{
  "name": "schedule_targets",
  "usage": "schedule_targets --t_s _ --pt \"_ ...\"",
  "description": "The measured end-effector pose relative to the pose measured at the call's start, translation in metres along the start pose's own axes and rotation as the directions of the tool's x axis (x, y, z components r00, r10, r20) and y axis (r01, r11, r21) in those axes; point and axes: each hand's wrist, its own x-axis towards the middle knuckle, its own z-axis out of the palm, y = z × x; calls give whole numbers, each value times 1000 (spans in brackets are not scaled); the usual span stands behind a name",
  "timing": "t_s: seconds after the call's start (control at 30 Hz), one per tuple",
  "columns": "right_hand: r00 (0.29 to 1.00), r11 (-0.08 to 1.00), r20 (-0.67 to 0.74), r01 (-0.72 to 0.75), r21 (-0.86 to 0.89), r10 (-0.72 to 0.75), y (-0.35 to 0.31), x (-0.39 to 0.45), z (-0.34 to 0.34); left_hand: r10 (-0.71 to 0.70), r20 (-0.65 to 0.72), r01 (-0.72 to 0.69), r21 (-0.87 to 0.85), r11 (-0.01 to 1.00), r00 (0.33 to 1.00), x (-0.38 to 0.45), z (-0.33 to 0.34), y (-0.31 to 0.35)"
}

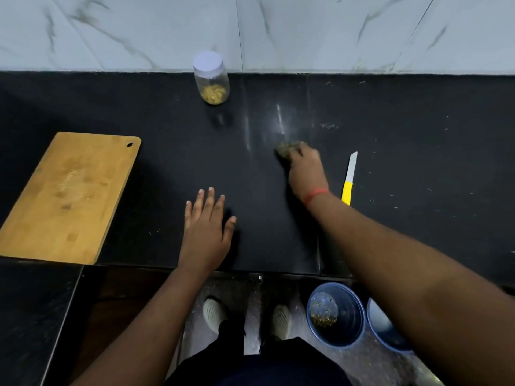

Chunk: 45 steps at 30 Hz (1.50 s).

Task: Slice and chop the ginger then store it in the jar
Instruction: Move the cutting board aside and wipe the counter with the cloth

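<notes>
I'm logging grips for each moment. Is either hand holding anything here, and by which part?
The right hand grips a greenish scrubbing pad from above, fingers curled over its near side. The left hand lies flat on the counter, holding nothing.

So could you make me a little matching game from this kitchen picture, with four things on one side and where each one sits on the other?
Things:
1. jar
2. cutting board
3. knife
4. blue bucket

Places:
A. on the floor below the counter edge
B. at the back of the counter by the wall
C. on the counter to the right of the right hand
D. at the left end of the counter

Pairs: 1-B, 2-D, 3-C, 4-A
</notes>
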Motion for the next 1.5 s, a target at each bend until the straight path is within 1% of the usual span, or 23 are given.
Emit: schedule_targets --t_s 0.1,0.17,0.23,0.3,0.4,0.47,0.5,0.53,0.6,0.7,0.77,0.83,0.87,0.93,1.03,1.1,1.17,1.23,1.3,1.33,1.37,1.43,1.5 --pt "969 966 56 233 115 -241 -30 -53 7 -17 -1 17 15 1000 1000 -1 0 0" --pt "909 905 106 379 195 -404 -43 -92 2 -25 0 25 25 999 1000 -4 0 -1" --pt "868 856 121 435 280 -481 -45 -103 -20 -32 0 32 39 999 999 -8 0 -4" --pt "920 868 23 360 343 -391 -31 -79 -39 -44 8 44 44 998 999 -12 1 -6" --pt "991 964 -130 59 261 -25 10 -18 -54 -46 20 45 48 998 999 -17 3 -4" --pt "980 972 -72 -173 157 186 39 8 -50 -46 25 45 44 998 999 -20 3 0" --pt "975 969 -21 -216 119 220 44 14 -45 -50 26 49 43 998 998 -21 3 2" --pt "981 977 26 -195 85 193 42 13 -38 -54 25 53 42 998 998 -22 3 4" --pt "1000 998 25 4 68 -6 24 0 -26 -64 19 63 35 997 998 -23 3 5" --pt "964 947 7 260 187 -266 -14 -59 -12 -75 10 75 27 997 997 -28 3 3" --pt "925 901 85 335 274 -370 -33 -103 -14 -75 12 74 34 997 997 -33 1 -1" --pt "903 880 136 349 322 -407 -36 -121 -25 -73 7 72 43 996 997 -38 -2 -7" --pt "921 888 110 322 327 -374 -32 -121 -32 -73 9 72 47 996 997 -40 -2 -9" --pt "979 938 18 190 291 -204 -18 -111 -44 -80 17 79 46 996 997 -43 -1 -13" --pt "999 989 -25 -38 144 42 -2 -111 -47 -69 30 68 35 997 997 -42 3 -13" --pt "998 998 -8 -66 14 67 -9 -132 -39 -35 33 35 16 999 999 -39 6 -12" --pt "999 998 -4 -54 -14 54 -27 -162 -32 3 33 -3 -9 1000 999 -36 6 -12" --pt "998 998 58 -39 43 36 -52 -194 -26 47 35 -46 -25 999 998 -34 6 -15" --pt "989 990 137 28 140 -48 -69 -218 -26 84 35 -83 -32 996 996 -34 5 -19" --pt "989 983 135 38 178 -63 -70 -221 -29 104 36 -102 -37 994 994 -33 4 -19" --pt "995 981 92 17 192 -35 -66 -219 -33 126 40 -125 -39 991 991 -33 3 -21" --pt "992 983 -40 -115 146 122 -51 -207 -39 171 55 -169 -35 985 984 -34 2 -24" --pt "950 957 -127 -276 91 286 -36 -199 -42 209 65 -207 -38 978 976 -34 2 -27"
